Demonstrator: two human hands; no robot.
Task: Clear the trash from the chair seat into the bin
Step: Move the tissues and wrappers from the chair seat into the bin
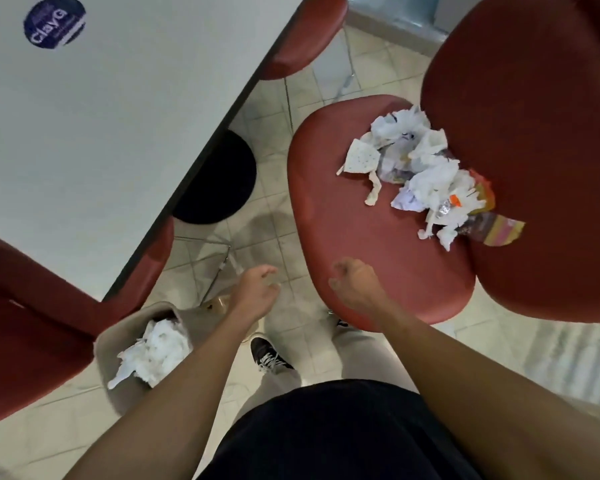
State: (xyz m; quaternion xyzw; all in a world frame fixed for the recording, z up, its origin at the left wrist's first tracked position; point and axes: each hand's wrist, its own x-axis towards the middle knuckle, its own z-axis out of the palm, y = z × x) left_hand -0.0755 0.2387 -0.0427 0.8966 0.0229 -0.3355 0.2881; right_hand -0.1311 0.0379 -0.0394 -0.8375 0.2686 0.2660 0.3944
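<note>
Your right hand (pixel 352 282) hovers loose and empty over the chair seat's (pixel 343 209) near edge, closer than your empty left hand (pixel 257 289) to the crumpled trash pile (pixel 426 174) ahead-right by the backrest, bin (pixel 118 341) down-left.

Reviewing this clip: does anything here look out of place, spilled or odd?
Yes. A pile of crumpled tissues and wrappers lies on the red chair seat, against the backrest, where trash does not belong. The bin on the floor already holds white tissues. Both hands hold nothing.
</note>
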